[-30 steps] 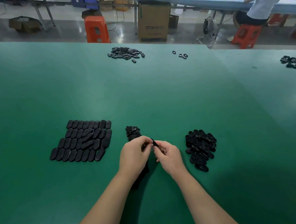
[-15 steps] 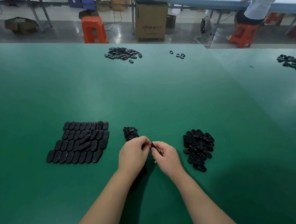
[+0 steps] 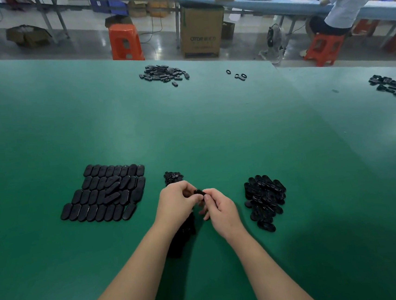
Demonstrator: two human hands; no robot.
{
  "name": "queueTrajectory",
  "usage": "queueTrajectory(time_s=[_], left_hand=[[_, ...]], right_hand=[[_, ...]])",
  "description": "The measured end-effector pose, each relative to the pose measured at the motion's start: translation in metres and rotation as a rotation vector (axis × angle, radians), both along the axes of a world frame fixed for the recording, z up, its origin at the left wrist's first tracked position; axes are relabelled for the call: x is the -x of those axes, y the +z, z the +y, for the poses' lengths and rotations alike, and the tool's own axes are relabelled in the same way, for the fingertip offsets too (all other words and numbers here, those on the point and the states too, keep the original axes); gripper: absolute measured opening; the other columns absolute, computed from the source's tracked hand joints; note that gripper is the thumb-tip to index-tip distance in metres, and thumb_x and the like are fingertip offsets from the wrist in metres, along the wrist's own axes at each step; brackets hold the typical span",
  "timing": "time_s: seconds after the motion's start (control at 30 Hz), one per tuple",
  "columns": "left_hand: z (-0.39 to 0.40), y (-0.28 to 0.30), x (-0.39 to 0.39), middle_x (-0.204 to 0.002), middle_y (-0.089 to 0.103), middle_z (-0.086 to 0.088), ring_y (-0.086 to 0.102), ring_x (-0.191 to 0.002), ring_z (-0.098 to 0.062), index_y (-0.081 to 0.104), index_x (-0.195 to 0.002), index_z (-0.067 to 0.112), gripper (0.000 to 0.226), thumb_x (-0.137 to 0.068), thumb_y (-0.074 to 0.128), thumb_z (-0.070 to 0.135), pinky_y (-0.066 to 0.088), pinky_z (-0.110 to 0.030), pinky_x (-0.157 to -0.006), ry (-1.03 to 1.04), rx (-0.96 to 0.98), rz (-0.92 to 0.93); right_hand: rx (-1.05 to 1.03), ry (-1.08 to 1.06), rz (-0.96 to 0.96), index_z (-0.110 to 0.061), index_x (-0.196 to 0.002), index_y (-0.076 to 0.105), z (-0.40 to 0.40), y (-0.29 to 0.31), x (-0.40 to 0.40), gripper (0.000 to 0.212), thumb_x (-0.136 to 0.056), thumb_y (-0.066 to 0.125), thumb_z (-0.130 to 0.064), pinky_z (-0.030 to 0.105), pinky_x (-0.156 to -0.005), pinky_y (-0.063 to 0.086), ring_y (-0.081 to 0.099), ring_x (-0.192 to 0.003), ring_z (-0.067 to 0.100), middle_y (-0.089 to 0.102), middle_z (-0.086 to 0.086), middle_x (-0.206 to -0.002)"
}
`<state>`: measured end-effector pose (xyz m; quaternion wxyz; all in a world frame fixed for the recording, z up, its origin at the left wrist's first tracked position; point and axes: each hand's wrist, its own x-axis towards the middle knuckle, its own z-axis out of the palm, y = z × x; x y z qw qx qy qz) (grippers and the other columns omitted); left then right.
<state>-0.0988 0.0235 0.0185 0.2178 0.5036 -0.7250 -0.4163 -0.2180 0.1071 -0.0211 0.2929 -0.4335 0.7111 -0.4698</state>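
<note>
Green-topped table [image 3: 190, 126] in a busy workshop, and over its near middle both hands meet on one small black oval piece [image 3: 199, 192]. The left hand [image 3: 176, 204] has its grip curled round the left end. The right hand [image 3: 222, 210] pinches the right end between thumb and forefinger, so neither grip is open at all. The piece is held up off the table, not resting on it.

Looks to me like two halves getting pressed together, though the fingers hide the seam, so I can't swear to it. If so, my tip is to get the edges flush first, then squeeze evenly from both ends so nothing seats crooked.

Just beyond the piece sits a small heap [image 3: 171, 177] of black bits, and on the near side of it, under the left wrist, a dark stack [image 3: 183, 238]. Near the piece on the right is a loose pile [image 3: 264, 199] of shells. Further off to its left is a tidy grid [image 3: 104, 192] of closed ovals, where I'd guess finished ones go. Far beyond the piece are another far pile [image 3: 163, 72], an orange stool [image 3: 125, 42] and a cardboard box [image 3: 201, 32].
</note>
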Motion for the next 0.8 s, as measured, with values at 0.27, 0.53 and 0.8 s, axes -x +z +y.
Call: queueTrajectory(time_s=[0.27, 0.53, 0.8], left_hand=[[0.007, -0.005, 0.002, -0.068, 0.069, 0.008, 0.061, -0.056, -0.012, 0.068, -0.073, 0.023, 0.014, -0.083, 0.077, 0.029, 0.055, -0.032, -0.064, 0.037, -0.036, -0.003], [0.005, 0.001, -0.001, -0.080, 0.074, 0.010, 0.059, -0.059, -0.004, 0.076, -0.093, 0.023, 0.010, -0.088, 0.068, 0.021, 0.057, -0.031, -0.073, -0.043, 0.018, -0.041], [0.008, 0.005, 0.001, -0.081, 0.072, 0.008, 0.064, -0.074, -0.008, 0.076, -0.095, 0.020, 0.012, -0.088, 0.066, 0.020, 0.053, -0.025, -0.075, -0.046, 0.081, -0.108]], right_hand=[[-0.012, -0.009, -0.033, -0.032, -0.091, 0.061, -0.001, 0.001, 0.003, 0.022, -0.103, 0.053, -0.016, 0.024, -0.059, 0.051, 0.056, -0.054, 0.003, 0.061, -0.010, -0.063], [-0.032, 0.005, -0.043, -0.034, -0.092, 0.061, -0.002, -0.001, 0.003, 0.022, -0.103, 0.052, -0.017, 0.034, -0.064, 0.055, 0.057, -0.055, 0.005, 0.061, -0.010, -0.059], [-0.018, 0.004, -0.081, -0.036, -0.091, 0.063, -0.003, -0.005, 0.003, 0.021, -0.101, 0.055, -0.019, 0.025, -0.059, 0.052, 0.056, -0.056, 0.006, 0.063, -0.013, -0.064]])
